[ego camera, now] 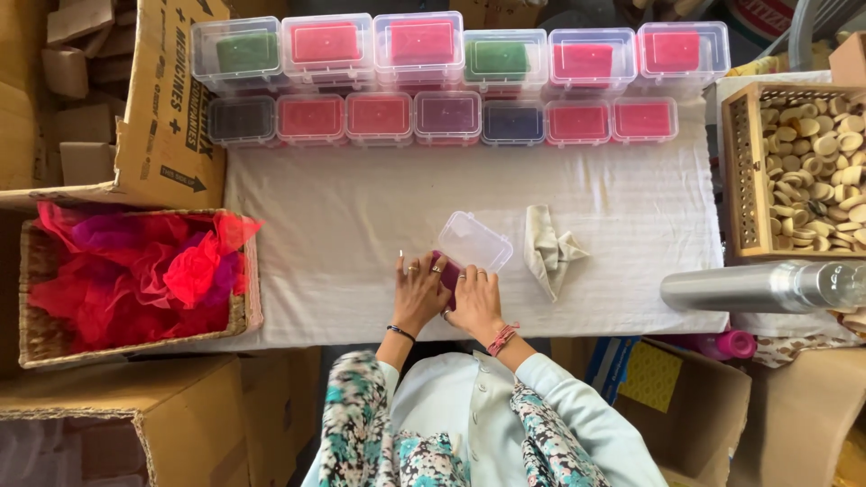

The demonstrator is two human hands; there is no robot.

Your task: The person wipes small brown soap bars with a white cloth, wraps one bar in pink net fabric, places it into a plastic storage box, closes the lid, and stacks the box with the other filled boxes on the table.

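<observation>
White-clothed counter [361, 225] before me, both my hands' fingers [422, 271] pinch a small open clear box [469, 242], seating its purple pad.

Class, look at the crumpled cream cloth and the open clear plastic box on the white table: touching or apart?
Apart. In the head view a strip of white table cover shows between the crumpled cloth and the clear plastic box that both hands are working on.

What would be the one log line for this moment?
hands: left, right both on small clear plastic box | lid: open | beside: crumpled white cloth
</observation>
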